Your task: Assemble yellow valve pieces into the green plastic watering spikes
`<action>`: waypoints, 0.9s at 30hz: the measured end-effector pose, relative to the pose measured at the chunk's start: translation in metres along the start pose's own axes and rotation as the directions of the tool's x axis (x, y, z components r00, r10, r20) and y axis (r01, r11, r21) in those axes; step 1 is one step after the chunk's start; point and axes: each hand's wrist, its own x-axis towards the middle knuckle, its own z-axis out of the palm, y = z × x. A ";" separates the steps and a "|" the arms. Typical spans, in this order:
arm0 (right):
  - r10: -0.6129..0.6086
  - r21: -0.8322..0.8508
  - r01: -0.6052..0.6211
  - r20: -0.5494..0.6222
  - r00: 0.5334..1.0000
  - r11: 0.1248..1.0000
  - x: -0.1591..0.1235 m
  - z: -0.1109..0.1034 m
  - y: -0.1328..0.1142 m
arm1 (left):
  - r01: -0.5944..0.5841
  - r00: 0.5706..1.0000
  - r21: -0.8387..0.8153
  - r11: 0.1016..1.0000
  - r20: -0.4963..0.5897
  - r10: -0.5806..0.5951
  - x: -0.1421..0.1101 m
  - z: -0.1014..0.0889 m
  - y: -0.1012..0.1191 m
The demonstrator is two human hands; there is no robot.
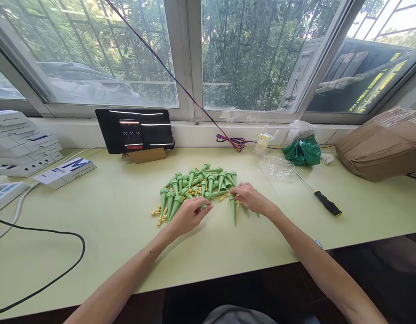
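My right hand [250, 198] has its fingers closed on the capped end of a green plastic spike [233, 212], whose tip points toward me. Partly hidden under that hand, two more green spikes lie on the table. My left hand [192, 215] hovers at the front of a heap of green spikes [190, 182], thumb and forefinger slightly apart. A bit of green shows between those fingers; whether it lies behind them is unclear. Small yellow plastic pieces [162, 218] lie at the heap's left front, with more among the spikes and near my right hand.
A tablet [135, 130] showing a timer leans at the back on a cardboard stand. White boxes [22, 141] and cables are on the left. To the right are a screwdriver [327, 202], clear plastic wrap [278, 168], a green bag [302, 150] and a brown parcel [379, 144].
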 end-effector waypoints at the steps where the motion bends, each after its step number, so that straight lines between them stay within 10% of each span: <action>1: 0.000 0.003 0.000 0.002 1.000 1.000 -0.001 -0.001 0.000 | 0.001 1.000 -0.001 1.000 0.000 -0.001 0.000 0.000 0.000; 27: 0.055 -0.012 -0.055 0.031 0.998 0.998 -0.010 -0.023 -0.019 | -0.002 0.995 0.004 1.000 -0.095 0.003 0.003 -0.008 0.003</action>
